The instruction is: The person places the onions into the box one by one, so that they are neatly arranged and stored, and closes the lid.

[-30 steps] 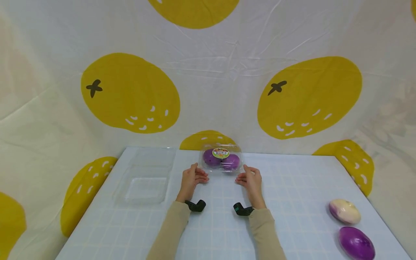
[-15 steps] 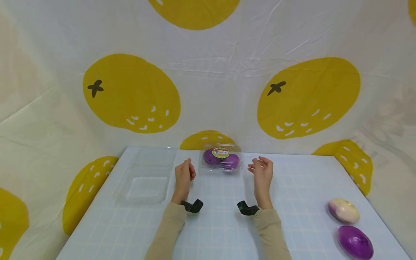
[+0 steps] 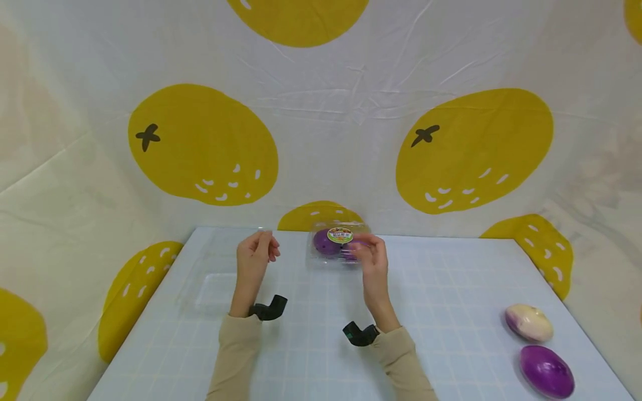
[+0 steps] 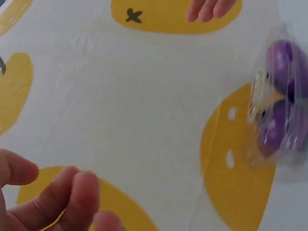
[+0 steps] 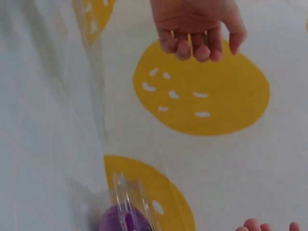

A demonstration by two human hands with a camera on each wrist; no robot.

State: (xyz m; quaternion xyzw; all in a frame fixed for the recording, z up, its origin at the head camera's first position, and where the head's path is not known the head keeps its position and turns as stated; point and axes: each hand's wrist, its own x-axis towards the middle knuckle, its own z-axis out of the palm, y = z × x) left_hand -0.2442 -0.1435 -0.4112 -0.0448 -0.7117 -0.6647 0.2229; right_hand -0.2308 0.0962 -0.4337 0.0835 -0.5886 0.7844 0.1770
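Observation:
My left hand (image 3: 253,262) is raised in the head view in front of the right part of an open clear plastic clamshell box (image 3: 210,289). Its fingers are loosely bent and hold nothing, as the left wrist view shows. A closed clamshell box (image 3: 327,262) with two purple oval fruits or vegetables (image 3: 326,243) and a round label (image 3: 340,235) stands at the back middle. My right hand (image 3: 376,267) is in front of that box's right side with relaxed fingers and nothing held. Whether it touches the box cannot be told.
At the right side of the checked table (image 3: 321,356) lie a cream-and-purple oval (image 3: 529,323) and a glossy purple oval (image 3: 546,371). A cloth wall (image 3: 336,139) with yellow fruit prints rises behind the table's back edge.
Both hands have left the sides of the closed box. The left hand has moved left toward the open box. The right hand went right, then came back left. The boxes stay in place.

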